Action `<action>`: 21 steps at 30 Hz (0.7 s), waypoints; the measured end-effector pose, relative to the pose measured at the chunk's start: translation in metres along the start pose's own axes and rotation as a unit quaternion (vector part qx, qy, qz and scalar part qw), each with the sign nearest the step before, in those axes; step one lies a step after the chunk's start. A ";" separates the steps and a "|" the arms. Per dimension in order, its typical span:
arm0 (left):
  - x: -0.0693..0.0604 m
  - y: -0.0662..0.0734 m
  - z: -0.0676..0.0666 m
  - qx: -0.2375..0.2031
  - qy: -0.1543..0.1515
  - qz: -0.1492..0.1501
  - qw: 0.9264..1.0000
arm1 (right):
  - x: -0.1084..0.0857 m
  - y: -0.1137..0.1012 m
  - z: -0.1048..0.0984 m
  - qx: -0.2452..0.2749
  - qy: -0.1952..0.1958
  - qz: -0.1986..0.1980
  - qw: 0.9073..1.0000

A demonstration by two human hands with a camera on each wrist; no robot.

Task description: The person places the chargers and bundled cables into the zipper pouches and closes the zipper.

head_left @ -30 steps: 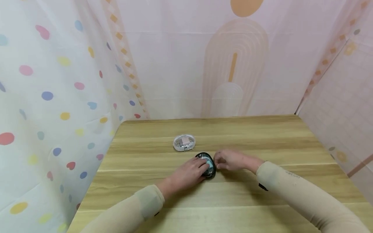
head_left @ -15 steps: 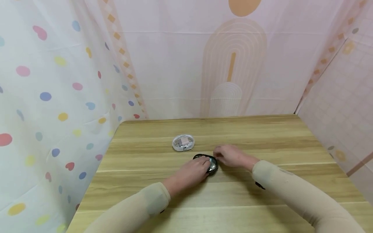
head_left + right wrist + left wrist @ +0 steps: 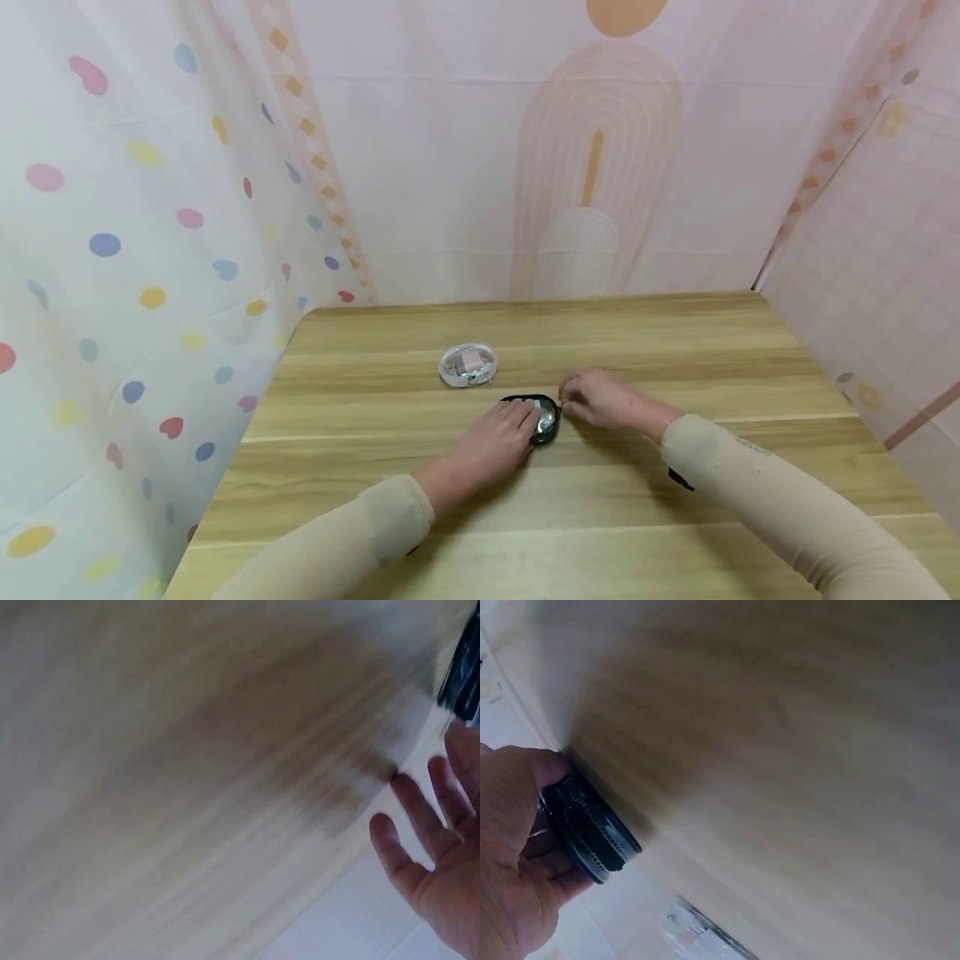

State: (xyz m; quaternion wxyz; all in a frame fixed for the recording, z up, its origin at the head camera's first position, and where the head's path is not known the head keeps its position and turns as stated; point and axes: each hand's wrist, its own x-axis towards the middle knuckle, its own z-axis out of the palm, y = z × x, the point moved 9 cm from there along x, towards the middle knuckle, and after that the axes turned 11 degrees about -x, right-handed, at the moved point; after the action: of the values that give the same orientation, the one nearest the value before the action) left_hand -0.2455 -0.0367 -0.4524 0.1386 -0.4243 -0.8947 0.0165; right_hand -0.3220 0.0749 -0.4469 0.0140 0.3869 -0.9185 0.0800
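Note:
A small black zip case (image 3: 548, 419) with a clear top lies on the table, something light blue showing through it. My left hand (image 3: 491, 446) grips it from the left, fingers over the top. In the left wrist view, thumb and fingers hold the black case (image 3: 589, 825) by its sides, and zipper teeth run along its edge. My right hand (image 3: 603, 400) is at the case's right end, thumb and forefinger pinching what looks like the zipper pull. In the right wrist view, the other fingers of the right hand (image 3: 450, 855) are loosely spread; the pinch is mostly hidden.
A clear case with a white rim (image 3: 468, 365) lies farther back on the wooden table (image 3: 637, 508), a pale charger plug visible inside. Patterned curtains (image 3: 435, 167) hang behind the table and along both sides.
The black case has turned under my left hand and now lies more crosswise. My right hand has shifted slightly away from me, then a little right, staying at the case's edge.

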 end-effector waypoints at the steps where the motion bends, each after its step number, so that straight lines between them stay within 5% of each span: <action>1: 0.002 0.001 0.000 0.010 -0.004 -0.001 1.000 | -0.001 -0.001 -0.002 -0.007 0.010 0.001 1.000; 7: 0.018 0.007 -0.001 0.086 -0.005 -0.023 0.996 | -0.017 -0.023 -0.008 0.025 0.063 -0.004 0.998; 12: 0.025 0.007 0.000 0.116 -0.001 -0.034 0.993 | -0.023 -0.021 -0.003 0.105 0.073 0.061 0.990; 17: 0.028 -0.002 -0.002 0.076 -0.008 -0.061 0.995 | -0.023 -0.016 -0.001 0.100 0.075 0.094 0.988; 21: 0.038 -0.007 0.005 0.031 -0.044 -0.066 0.996 | -0.022 -0.005 -0.001 0.068 0.078 0.113 0.988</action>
State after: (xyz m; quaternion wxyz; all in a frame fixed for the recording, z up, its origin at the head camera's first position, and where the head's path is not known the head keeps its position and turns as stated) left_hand -0.2752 -0.0121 -0.4473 0.1131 -0.3584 -0.9252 0.0532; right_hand -0.3029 0.0870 -0.4466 0.0504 0.2735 -0.9447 0.1736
